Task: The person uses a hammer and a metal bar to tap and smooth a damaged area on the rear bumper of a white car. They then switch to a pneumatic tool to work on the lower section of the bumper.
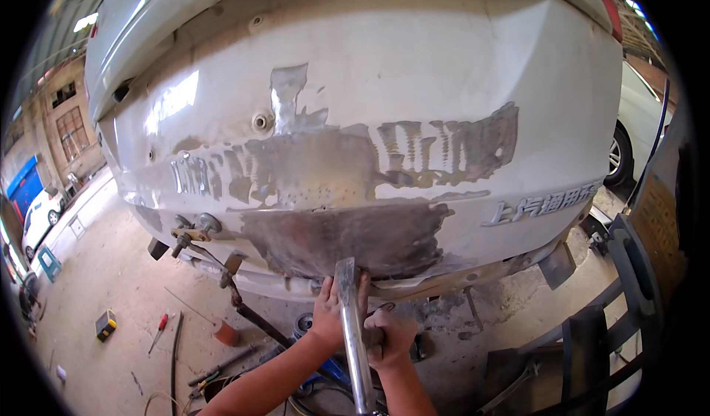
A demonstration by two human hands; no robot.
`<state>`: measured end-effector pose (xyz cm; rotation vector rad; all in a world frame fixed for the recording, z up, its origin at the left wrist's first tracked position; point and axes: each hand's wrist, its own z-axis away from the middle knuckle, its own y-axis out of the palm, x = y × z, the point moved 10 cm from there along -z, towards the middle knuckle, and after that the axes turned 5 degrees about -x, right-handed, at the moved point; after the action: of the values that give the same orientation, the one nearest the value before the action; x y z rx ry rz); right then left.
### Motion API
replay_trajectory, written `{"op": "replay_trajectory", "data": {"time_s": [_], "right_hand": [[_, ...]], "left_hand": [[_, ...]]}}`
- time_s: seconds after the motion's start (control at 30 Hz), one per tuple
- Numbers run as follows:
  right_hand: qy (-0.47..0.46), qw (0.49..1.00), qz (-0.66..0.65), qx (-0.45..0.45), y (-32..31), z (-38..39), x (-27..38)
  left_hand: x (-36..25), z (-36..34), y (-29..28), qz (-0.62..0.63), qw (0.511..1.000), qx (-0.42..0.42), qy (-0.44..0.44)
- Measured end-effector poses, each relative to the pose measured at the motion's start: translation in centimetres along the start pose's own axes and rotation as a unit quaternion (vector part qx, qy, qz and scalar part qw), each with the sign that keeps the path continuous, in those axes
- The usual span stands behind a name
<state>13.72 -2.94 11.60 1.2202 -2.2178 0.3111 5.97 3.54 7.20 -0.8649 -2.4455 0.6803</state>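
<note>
leftward, screwdriver (160, 330); bar (353, 335) partly hides left hand (328, 318)

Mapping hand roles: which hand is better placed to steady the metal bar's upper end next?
Likely the left hand: its fingers show on both sides of the metal bar, near its upper end. The right hand is curled, lower and to the right.

Room lies right of the bare right hand (393, 335), while a slanting black rod (264, 324) obstructs the way leftward.
</note>
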Motion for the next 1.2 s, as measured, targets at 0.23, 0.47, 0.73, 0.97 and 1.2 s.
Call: {"op": "replay_trajectory", "data": {"time_s": [0.23, 0.47, 0.73, 0.97, 1.2], "right_hand": [[0.013, 0.999, -0.004, -0.039, -0.2, 0.4, 0.0], [0.022, 0.999, 0.032, -0.015, -0.3, 0.5, -0.6], [-0.023, 0.999, -0.021, -0.045, -0.5, -0.2, 0.4], [-0.003, 1.0, 0.004, -0.026, -0.4, 0.5, -0.3], [-0.008, 1.0, -0.007, -0.021, -0.4, 0.1, 0.4]], "left_hand": [[0.4, 0.4, -0.7, -0.01, 1.0, 0.023, 0.015], [0.4, -0.3, -0.9, 0.062, 0.997, 0.035, -0.026], [0.3, 0.0, 0.3, -0.019, 0.999, 0.035, 0.001], [0.1, -0.7, -0.7, -0.011, 1.0, 0.023, -0.014], [0.2, -1.1, -1.6, -0.008, 0.999, 0.0, -0.051]]}}
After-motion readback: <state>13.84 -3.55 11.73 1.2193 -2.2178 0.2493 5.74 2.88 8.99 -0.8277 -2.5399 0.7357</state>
